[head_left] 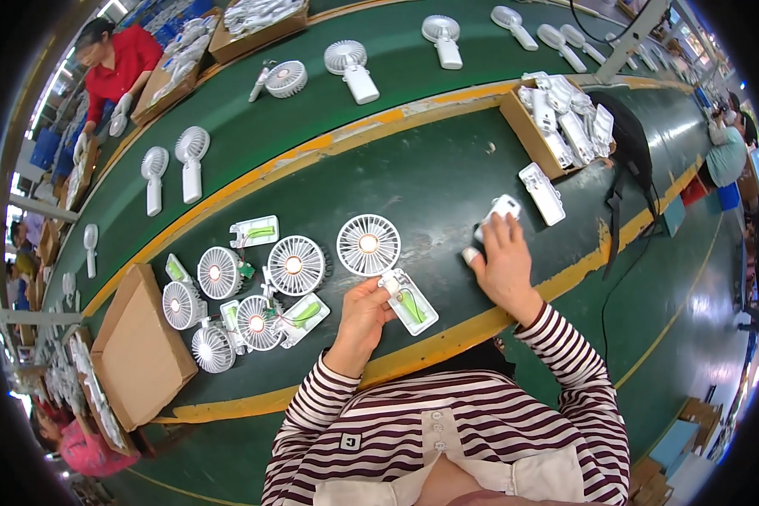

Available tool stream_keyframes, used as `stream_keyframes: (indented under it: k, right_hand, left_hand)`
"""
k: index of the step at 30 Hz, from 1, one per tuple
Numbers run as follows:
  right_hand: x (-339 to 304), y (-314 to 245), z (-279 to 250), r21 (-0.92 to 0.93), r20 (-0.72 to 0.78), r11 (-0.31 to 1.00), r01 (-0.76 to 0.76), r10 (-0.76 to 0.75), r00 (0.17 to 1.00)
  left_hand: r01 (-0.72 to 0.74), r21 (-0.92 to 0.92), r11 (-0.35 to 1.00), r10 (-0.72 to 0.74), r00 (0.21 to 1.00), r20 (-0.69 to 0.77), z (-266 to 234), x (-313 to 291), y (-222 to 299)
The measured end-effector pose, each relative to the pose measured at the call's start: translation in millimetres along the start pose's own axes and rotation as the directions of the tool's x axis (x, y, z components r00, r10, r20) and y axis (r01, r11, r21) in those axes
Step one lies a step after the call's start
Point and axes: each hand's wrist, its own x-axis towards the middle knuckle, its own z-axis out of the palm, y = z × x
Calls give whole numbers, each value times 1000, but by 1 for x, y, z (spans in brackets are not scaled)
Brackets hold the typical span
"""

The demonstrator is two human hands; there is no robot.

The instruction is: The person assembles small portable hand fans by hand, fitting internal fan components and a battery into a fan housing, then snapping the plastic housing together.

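Observation:
My left hand (363,320) grips a white handheld fan (368,244) near its neck, with the round grille lying on the green bench. Its handle shell (411,302) is uncovered toward me, showing a bright green battery and thin wires. On the right, my right hand (506,266) is stretched over a small white handle cover (499,211), fingertips touching it and thumb held apart. The thumb tip has a pale covering. Close beyond that hand lies another white shell piece (542,194). Several opened fans (293,265) with green batteries and loose wires cluster left of my left hand.
A carton of white shell parts (557,126) stands at the far right, beside a black bag (624,135). An open cardboard box (139,346) sits at the left. Finished-looking fans (346,67) lie along the green conveyor (253,118) beyond the yellow edge. A co-worker in red (122,67) works across.

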Motion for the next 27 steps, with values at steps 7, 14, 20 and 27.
stream_keyframes:
  k: [7,14,20,27]
  right_hand:
    - [-21,7,-2,290,25,924,248,-266,964]
    - [-19,0,-17,45,46,992,-116,114,992]
    - [-10,-7,-4,-53,104,993,-109,114,988]
    - [4,-7,-10,-97,193,987,-130,147,970]
  left_hand:
    - [77,26,997,-76,996,-37,1,-2,3]
    - [44,-7,999,-44,998,43,3,-4,6]
    - [59,-7,998,-59,997,48,3,-4,3]
    - [83,10,997,-83,996,22,10,-7,4]
